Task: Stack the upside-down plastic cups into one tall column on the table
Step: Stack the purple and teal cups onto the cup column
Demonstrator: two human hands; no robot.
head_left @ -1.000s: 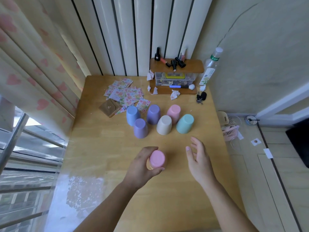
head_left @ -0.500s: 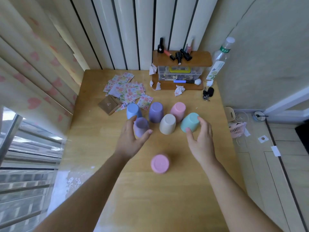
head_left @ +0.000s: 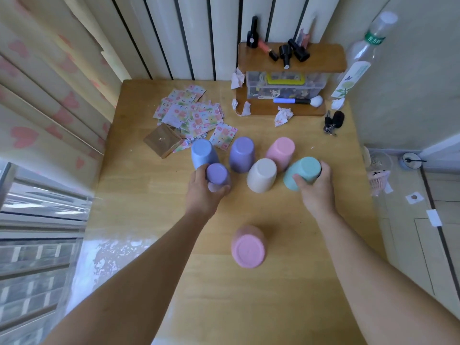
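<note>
Fingers of the left hand (head_left: 202, 192) wrap the small purple cup (head_left: 217, 173); the right hand (head_left: 315, 189) wraps the teal cup (head_left: 301, 172). Lifting carelessly may bump the cream cup (head_left: 261, 175) over.

Your left hand (head_left: 202, 192) & right hand (head_left: 316, 189) each grip a cup; three cups between/behind grips, one stack (head_left: 249, 246) nearer you.

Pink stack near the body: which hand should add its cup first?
Either, marginally left: left hand grips the small purple cup, right hand the teal cup; the pink stack sits between, slightly leftward.
</note>
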